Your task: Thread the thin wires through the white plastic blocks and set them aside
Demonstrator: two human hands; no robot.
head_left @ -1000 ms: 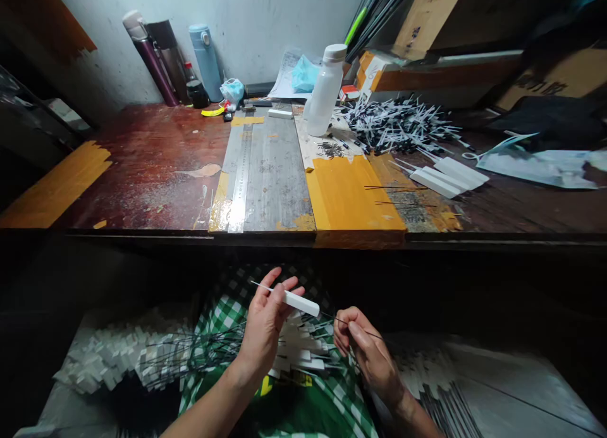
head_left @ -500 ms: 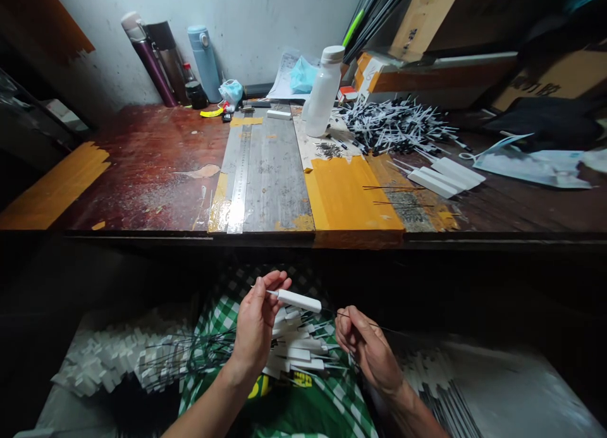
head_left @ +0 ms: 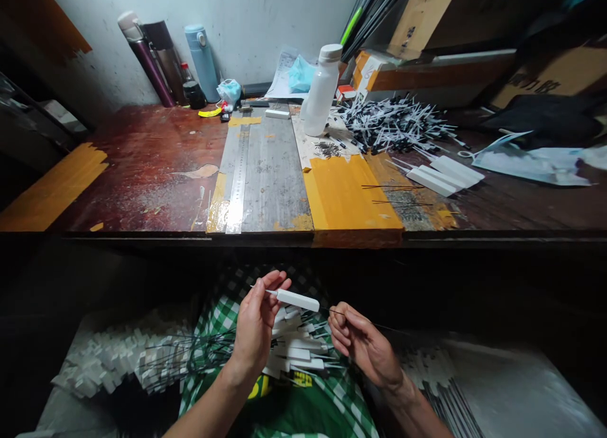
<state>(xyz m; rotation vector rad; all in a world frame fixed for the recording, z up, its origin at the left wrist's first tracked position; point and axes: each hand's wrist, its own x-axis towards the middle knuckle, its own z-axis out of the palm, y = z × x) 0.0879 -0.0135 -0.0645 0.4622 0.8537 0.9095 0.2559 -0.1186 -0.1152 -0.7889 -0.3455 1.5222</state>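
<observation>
Worn reddish-brown table [head_left: 156, 166] bearing bottles, a steel ruler [head_left: 238, 185], masks and sticks [head_left: 398, 123].

Green/wht checked apron [head_left: 348, 403], ylw lettering.

Dim edges, pale glare on the ruler [head_left: 237, 201], corners stretched.

The block [head_left: 298, 300] is white, long and slim, with flat faces and a thin pale stem [head_left: 270, 292] at its left end. It lies slantwise above the lap, its right end lower in the view. The left hand [head_left: 256, 327] pinches the stem. A thin dark wire [head_left: 324, 308] runs from the block's right end to the fingers of the right hand [head_left: 365, 346]. Similar white pieces [head_left: 296, 351] lie on the lap, nearer than the block.
</observation>
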